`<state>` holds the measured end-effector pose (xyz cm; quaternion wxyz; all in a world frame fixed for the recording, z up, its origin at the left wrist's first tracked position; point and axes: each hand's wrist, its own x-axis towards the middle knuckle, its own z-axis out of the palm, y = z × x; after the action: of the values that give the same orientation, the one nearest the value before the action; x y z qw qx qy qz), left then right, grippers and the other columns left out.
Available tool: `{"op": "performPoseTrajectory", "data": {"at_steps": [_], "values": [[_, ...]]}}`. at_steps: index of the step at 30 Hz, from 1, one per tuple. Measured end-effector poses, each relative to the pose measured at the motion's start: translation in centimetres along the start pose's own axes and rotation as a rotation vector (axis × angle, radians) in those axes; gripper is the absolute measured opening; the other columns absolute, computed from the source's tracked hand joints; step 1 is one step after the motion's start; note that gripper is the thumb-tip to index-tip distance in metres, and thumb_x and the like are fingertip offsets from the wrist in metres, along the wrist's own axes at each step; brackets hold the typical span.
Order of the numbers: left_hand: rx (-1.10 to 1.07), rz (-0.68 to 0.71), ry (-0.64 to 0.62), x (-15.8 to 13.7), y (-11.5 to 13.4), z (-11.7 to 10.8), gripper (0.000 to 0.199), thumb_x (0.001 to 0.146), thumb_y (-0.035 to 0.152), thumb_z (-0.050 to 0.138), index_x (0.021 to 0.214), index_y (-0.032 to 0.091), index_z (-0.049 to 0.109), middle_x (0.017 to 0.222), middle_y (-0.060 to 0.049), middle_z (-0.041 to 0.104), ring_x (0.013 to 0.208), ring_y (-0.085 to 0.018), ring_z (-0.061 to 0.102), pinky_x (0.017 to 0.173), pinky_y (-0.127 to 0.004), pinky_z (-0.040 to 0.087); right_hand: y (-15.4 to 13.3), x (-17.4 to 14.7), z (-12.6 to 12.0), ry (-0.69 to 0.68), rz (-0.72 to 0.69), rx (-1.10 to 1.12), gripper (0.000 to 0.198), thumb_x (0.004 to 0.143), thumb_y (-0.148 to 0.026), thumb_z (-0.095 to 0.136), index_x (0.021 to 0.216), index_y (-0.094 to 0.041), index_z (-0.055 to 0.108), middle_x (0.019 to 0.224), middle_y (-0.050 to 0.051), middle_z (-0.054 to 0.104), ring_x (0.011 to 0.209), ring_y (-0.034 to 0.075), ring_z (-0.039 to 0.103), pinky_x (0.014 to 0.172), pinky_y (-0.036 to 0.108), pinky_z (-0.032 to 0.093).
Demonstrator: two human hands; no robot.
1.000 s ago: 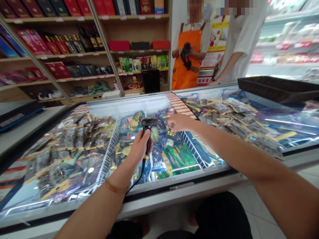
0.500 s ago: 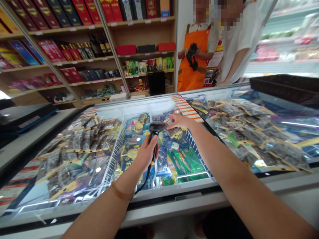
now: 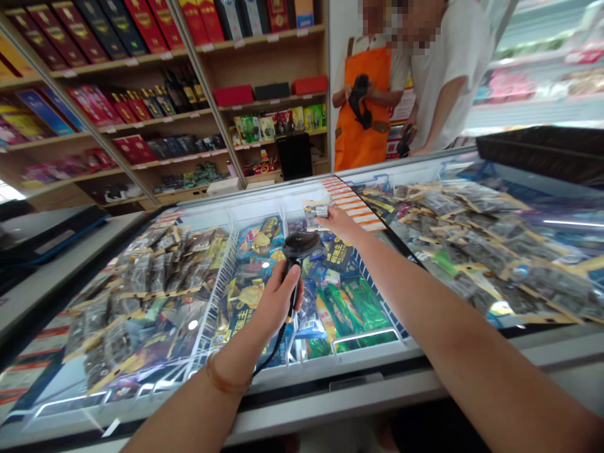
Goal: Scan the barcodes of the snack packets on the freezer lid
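Observation:
My left hand (image 3: 282,292) is wrapped round the handle of a black barcode scanner (image 3: 301,244), its head raised over the open middle of a chest freezer (image 3: 406,371). A cord hangs from the scanner's lower end. Farther back, my right hand (image 3: 340,223) pinches a small clear packet (image 3: 315,214) with a tan top edge. Beneath both hands lie wrapped ice creams in white wire baskets: green wrappers (image 3: 349,305) at the front right, a blue-white wrapper (image 3: 309,308) beside them, and dark blue packs with yellow print (image 3: 340,255) behind.
Similar packets with tan edges are spread over the glass at left (image 3: 155,270) and right (image 3: 476,239). A dark tray (image 3: 542,151) rests at the back right. Behind the freezer stand two people, one in an orange apron (image 3: 363,119), and wooden shelves (image 3: 264,104) of boxes.
My right hand has moved back and slightly up with the packet, uncovering the dark blue pack below. The scanner stays in my left hand, its head shifted slightly right.

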<state>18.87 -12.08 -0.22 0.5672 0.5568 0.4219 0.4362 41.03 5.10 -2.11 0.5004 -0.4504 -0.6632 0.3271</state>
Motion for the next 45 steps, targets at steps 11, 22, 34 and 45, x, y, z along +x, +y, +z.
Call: {"op": "performPoseTrajectory", "data": {"at_steps": [11, 22, 34, 45], "values": [[-0.021, -0.011, -0.063, 0.4, -0.1, -0.1, 0.054, 0.08, 0.072, 0.066, 0.09, 0.023, 0.045, 0.061, 0.007, 0.056, 0.038, -0.007, 0.046, 0.039, -0.021, 0.031, -1.2, -0.4, 0.9, -0.017, 0.306, 0.28, 0.03, 0.094, -0.043, 0.064, 0.111, -0.019, 0.069, 0.102, 0.005, 0.076, 0.09, 0.018, 0.07, 0.083, 0.032, 0.056], [0.006, -0.008, -0.089, 0.0, 0.5, 0.0, 0.052, 0.082, 0.07, 0.064, 0.091, 0.023, 0.044, 0.062, 0.007, 0.056, 0.039, -0.007, 0.046, 0.041, -0.021, 0.033, -1.3, -0.6, 1.2, -0.047, 0.291, 0.318, 0.031, 0.093, -0.046, 0.063, 0.111, -0.021, 0.067, 0.103, 0.004, 0.075, 0.091, 0.017, 0.071, 0.083, 0.03, 0.056], [-0.055, 0.028, 0.06, -0.4, 2.2, -0.2, 0.051, 0.081, 0.07, 0.065, 0.086, 0.022, 0.046, 0.059, 0.007, 0.056, 0.038, -0.007, 0.048, 0.04, -0.021, 0.034, -2.9, -1.2, 2.5, 0.255, 0.285, -0.165, 0.023, 0.094, -0.042, 0.054, 0.089, -0.02, 0.058, 0.076, 0.002, 0.065, 0.062, 0.015, 0.059, 0.058, 0.025, 0.051], [-0.064, 0.059, 0.309, -4.9, 8.6, -10.4, 0.051, 0.077, 0.067, 0.07, 0.084, 0.022, 0.049, 0.058, 0.005, 0.056, 0.037, -0.009, 0.047, 0.036, -0.02, 0.033, -11.4, -3.1, 16.5, -0.288, 0.629, 0.422, 0.008, 0.093, -0.022, 0.064, 0.09, -0.019, 0.058, 0.07, 0.0, 0.069, 0.056, 0.012, 0.069, 0.054, 0.019, 0.053]]}}
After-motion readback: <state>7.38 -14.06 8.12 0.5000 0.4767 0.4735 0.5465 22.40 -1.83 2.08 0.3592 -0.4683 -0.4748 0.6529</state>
